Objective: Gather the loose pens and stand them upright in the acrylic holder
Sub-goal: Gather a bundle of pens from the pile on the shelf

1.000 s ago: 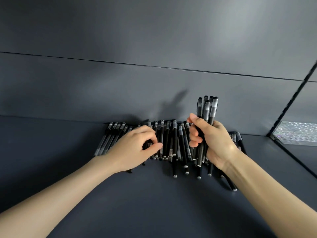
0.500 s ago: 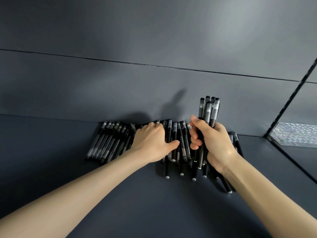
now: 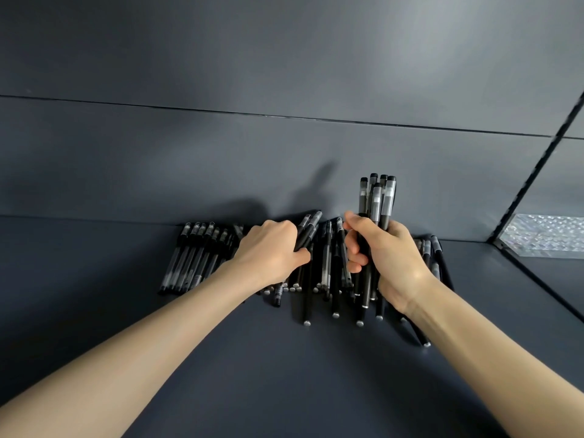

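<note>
Several black pens lie in a loose row (image 3: 196, 257) on the dark shelf against the back wall. My right hand (image 3: 388, 260) is closed around an upright bundle of pens (image 3: 377, 200) whose caps stick up above my fist. Just left of it, my left hand (image 3: 268, 251) grips a few pens (image 3: 308, 230) lifted at a slant out of the pile. The clear acrylic holder (image 3: 546, 237) sits at the far right, beyond a dark divider.
The dark shelf surface (image 3: 284, 374) stretches toward me in front of the pile. A dark back wall (image 3: 284, 169) rises right behind the pens. A slanted black divider bar (image 3: 537, 159) separates this shelf from the right section.
My left hand slid right along the pile and closed on a few pens, tipping them up. My right hand kept its bundle and barely shifted.
</note>
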